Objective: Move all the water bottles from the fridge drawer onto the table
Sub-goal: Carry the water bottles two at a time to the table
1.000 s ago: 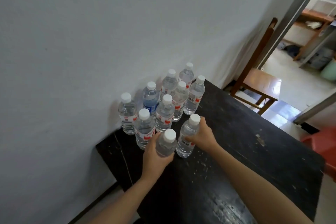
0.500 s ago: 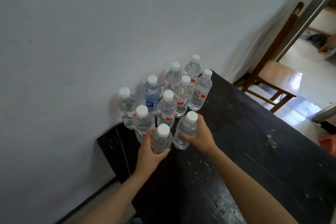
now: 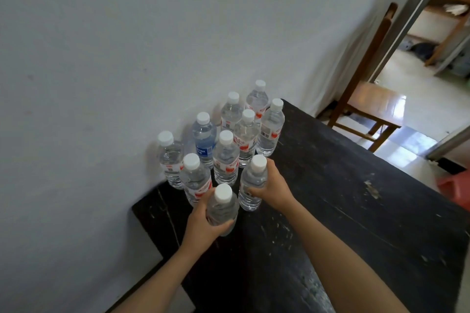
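A clear water bottle (image 3: pixel 222 208) is gripped by the left hand (image 3: pixel 203 223), whose fingers are wrapped tight round its body; it is held at the near end of the cluster, just above the dark counter (image 3: pixel 356 223). A second bottle (image 3: pixel 253 183) is clasped by the right hand (image 3: pixel 270 189), fingers closed round its middle, its base on the counter. Eight more bottles (image 3: pixel 226 157) are stood upright beside the white wall (image 3: pixel 127 58), one of them blue-labelled (image 3: pixel 204 140). A wooden chair (image 3: pixel 368 99) is seen beyond the counter.

Clear bottles (image 3: pixel 226 160) with white caps (image 3: pixel 258 162), red-and-white labels, one blue-labelled bottle (image 3: pixel 204 141), scuffed black table (image 3: pixel 356 211)
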Available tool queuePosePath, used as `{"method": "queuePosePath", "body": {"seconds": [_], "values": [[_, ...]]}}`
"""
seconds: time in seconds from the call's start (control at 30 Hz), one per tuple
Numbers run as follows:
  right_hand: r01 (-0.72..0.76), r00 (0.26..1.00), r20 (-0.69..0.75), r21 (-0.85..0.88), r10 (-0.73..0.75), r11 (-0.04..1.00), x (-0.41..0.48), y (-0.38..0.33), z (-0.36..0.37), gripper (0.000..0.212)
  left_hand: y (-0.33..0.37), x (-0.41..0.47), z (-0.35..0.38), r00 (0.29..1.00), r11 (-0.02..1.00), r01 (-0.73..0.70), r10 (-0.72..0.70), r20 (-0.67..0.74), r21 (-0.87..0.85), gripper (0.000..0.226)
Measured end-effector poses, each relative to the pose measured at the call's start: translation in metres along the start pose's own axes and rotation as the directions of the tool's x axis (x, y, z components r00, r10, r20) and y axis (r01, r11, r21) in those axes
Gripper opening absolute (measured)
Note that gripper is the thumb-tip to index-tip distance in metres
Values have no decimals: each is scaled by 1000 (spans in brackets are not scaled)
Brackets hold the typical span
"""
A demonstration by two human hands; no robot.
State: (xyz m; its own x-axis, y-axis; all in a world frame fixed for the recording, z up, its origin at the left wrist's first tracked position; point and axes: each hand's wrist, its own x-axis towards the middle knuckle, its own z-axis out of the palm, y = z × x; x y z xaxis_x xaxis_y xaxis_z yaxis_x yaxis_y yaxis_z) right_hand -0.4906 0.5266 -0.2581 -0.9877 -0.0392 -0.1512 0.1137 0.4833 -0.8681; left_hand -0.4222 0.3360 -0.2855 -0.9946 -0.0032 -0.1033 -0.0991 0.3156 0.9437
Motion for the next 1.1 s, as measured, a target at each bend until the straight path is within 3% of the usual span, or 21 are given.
{"method": "queuePosePath", "body": {"seconds": [0.37,0.6,0.83,1.1], "values": [[-59,998,-21,-23,58,998,-3,-2,5,86,-5,-3,3,1000,1000,-6,6,-6,-30,82],[-130,984,-133,-102,116,986,-30,5,1,109,-14,-20,-1,998,986,-33,41,-47,163,75],[-183,976,-159,-234,149,955,-61,26,-8,102,-21,-36,-17,997,963,28,-8,-74,268,70],[-99,991,-133,-528,33,843,-99,48,-5,79,-33,-70,-30,992,919,10,41,-120,394,52]]}}
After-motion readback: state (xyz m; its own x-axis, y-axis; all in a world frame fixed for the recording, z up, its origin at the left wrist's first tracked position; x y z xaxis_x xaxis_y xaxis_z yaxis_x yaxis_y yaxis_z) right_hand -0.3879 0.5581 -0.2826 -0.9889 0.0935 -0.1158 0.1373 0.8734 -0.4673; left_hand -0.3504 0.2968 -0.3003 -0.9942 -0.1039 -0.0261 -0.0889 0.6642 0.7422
